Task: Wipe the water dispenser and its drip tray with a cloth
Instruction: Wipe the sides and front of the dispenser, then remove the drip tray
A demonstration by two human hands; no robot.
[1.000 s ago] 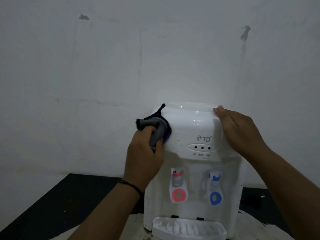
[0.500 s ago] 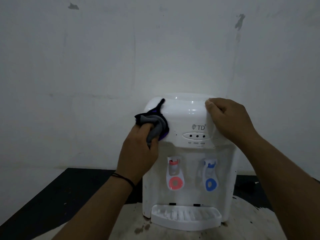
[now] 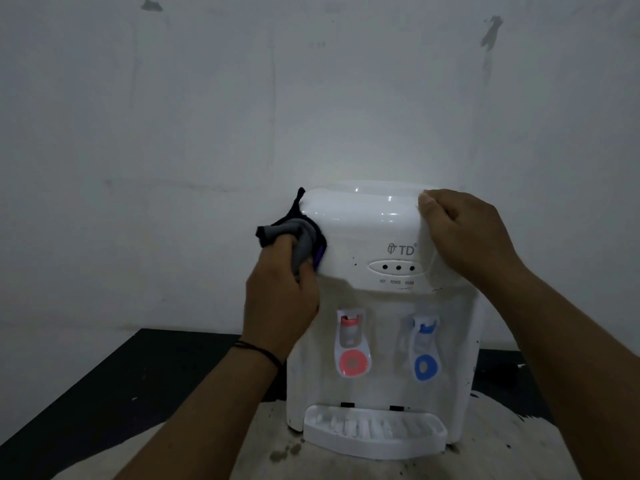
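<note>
A white tabletop water dispenser (image 3: 367, 237) stands in the middle, with a red tap (image 3: 352, 344) and a blue tap (image 3: 424, 348) on its front. Its white slotted drip tray (image 3: 374, 433) juts out at the bottom. My left hand (image 3: 280, 292) grips a bunched black and grey cloth (image 3: 294, 230) and presses it against the dispenser's upper left corner. My right hand (image 3: 464, 233) curls over the upper right edge of the dispenser's top and holds it.
The dispenser sits on a pale, stained sheet (image 3: 263, 452) spread over a black table (image 3: 114, 386). A scuffed white wall (image 3: 242, 98) rises close behind. Dark specks mark the dispenser's front and right side.
The camera view has shifted a little. My left hand has moved the cloth slightly outward along the upper left corner. My right hand's fingers have curled tighter over the top right edge.
</note>
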